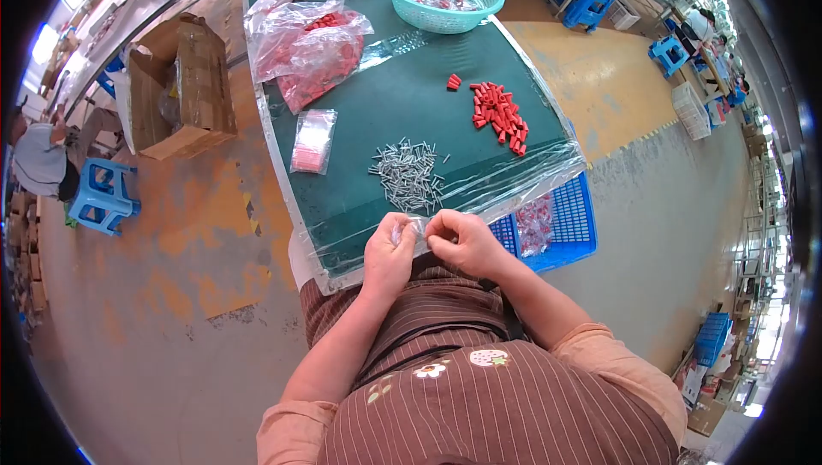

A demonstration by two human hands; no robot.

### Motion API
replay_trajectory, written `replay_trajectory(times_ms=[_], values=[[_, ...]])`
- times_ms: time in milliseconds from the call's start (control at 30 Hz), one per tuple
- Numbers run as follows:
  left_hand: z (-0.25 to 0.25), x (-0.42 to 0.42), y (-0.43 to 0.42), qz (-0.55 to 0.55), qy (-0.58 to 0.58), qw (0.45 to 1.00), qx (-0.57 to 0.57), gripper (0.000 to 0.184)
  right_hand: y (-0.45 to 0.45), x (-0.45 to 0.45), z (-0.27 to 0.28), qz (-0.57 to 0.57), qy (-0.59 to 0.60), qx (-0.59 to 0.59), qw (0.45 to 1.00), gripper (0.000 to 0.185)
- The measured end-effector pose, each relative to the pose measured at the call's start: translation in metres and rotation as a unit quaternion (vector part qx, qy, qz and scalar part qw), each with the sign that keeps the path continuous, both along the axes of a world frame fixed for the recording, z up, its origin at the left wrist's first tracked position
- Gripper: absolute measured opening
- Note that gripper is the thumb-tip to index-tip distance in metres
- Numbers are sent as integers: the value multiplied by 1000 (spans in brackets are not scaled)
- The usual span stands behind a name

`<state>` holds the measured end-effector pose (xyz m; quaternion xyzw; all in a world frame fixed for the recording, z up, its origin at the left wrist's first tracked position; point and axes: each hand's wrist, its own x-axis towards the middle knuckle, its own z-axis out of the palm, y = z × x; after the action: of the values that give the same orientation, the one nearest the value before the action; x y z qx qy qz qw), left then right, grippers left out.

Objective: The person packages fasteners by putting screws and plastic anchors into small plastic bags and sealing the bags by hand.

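Note:
My left hand (390, 258) and my right hand (467, 245) are close together at the table's near edge, fingers pinched. Between them is a small clear plastic bag (416, 223), partly hidden by the fingers; its contents cannot be made out. Just beyond the hands lies a pile of silver screws (408, 175). Farther right is a heap of red plastic tubes (499, 116), with a few red pieces (454, 82) lying apart. A stack of small clear plastic bags (313, 141) rests on the left side of the green tabletop (377, 105).
Toward the back left, a large clear bag of red pieces (318, 67) lies open. A turquoise basket (441, 13) holding filled bags stands at the far end. Below the right edge sits a blue crate (575, 218). A cardboard box (201, 88) and blue stool (104, 195) are left.

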<state>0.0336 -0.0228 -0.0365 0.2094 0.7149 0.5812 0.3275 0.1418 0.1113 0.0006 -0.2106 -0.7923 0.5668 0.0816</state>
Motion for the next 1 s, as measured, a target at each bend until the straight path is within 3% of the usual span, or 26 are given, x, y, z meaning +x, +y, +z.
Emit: replay_trajectory(times_ms=[33,100,167,267,433,700,833,1000], values=[[2,-2,-2,-4,-15,1000,-23,13,7,-1,-5,12,11,13,1000,6],[5,-5,-4,-4,18,1000,-11,11,35,-11,-15,-20,28,215,976,12],[12,-9,-6,-5,35,999,-7,10,58,-21,-22,-30,-6,333,942,18],[23,-15,-10,2,67,997,-28,11,68,-36,-25,13,-13,387,922,15],[29,-28,-17,14,253,964,-83,12,72,-50,-21,103,-43,427,897,8],[32,-37,-17,20,220,971,-90,12,77,-61,-11,186,-114,468,856,9],[36,-37,-14,29,150,984,-96,13,80,-63,-12,180,-137,452,863,11],[34,-40,-7,30,142,983,-112,15,89,-57,-12,120,-169,400,893,7]])
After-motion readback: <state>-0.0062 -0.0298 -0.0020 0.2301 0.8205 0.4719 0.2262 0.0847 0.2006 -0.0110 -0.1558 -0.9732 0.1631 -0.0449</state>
